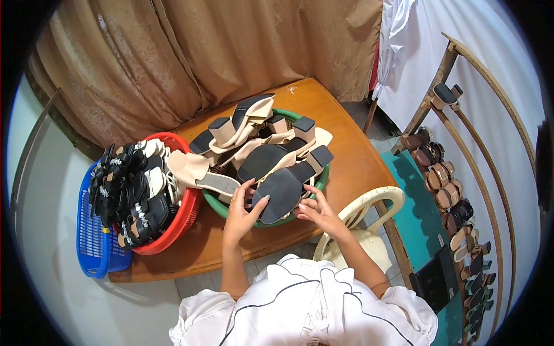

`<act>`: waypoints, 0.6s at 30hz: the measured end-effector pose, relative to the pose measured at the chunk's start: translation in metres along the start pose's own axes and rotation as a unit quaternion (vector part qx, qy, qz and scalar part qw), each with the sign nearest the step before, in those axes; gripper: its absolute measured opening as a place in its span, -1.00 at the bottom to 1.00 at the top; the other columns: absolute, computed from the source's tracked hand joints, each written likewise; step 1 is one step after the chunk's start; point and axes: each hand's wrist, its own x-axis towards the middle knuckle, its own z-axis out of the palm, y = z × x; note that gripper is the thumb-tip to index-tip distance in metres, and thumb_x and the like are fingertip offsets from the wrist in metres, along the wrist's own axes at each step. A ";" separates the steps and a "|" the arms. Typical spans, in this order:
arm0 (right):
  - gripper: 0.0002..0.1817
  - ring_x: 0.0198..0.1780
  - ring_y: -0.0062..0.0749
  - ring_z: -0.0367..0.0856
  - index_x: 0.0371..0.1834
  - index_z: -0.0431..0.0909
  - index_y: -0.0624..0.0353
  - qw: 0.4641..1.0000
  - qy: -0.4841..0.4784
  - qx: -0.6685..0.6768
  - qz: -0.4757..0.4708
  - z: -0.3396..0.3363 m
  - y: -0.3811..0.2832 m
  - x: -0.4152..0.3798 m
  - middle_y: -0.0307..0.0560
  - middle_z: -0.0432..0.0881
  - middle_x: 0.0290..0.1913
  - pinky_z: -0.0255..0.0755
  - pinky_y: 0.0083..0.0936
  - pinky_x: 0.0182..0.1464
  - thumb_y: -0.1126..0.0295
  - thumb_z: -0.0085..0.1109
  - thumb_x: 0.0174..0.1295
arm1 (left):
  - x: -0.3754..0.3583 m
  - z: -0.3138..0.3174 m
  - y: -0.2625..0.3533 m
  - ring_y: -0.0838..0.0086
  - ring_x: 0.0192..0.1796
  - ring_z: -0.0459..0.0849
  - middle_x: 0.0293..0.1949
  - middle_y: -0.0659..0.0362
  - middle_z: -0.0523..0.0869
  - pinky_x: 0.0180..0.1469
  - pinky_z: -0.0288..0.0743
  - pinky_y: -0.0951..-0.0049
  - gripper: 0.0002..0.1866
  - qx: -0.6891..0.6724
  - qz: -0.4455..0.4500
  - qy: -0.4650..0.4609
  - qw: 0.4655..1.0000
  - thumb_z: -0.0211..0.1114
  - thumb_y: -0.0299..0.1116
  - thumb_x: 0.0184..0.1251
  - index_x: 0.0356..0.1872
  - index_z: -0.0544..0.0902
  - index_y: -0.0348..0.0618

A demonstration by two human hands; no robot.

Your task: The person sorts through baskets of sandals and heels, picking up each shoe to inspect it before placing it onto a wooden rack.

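Note:
A heeled sandal (281,193) is turned sole up over the front of the green basket (216,206), its black sole and block heel showing. My left hand (242,212) grips its toe end, thumb pressed on the sole. At the sandal's right edge, the fingers of my right hand (316,210) are bent around the side, partly hidden beneath it. More beige heeled sandals (231,135) are heaped in the basket, several with soles upward. One beige sandal (216,182) leans across the left rim, close to my left hand.
Left of the green basket, a red basket (187,216) holds black and white sandals, beside a blue basket (92,248). All stand on the wooden table (346,138). A cream plastic chair (395,196) is at the right, and a wooden rack (470,144) with sandals is farther right.

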 end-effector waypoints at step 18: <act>-0.49 -0.18 -0.49 0.55 -0.05 0.05 0.22 0.995 0.061 0.073 -0.029 0.021 -0.020 0.037 -0.07 0.42 -0.14 0.50 -0.58 -0.14 0.47 0.22 0.09 | 0.020 -0.019 0.026 0.59 0.02 0.43 0.00 0.15 0.45 0.05 0.31 0.60 -0.56 -0.270 -0.004 -0.028 0.962 0.15 -0.48 0.24 0.13 0.30 -0.29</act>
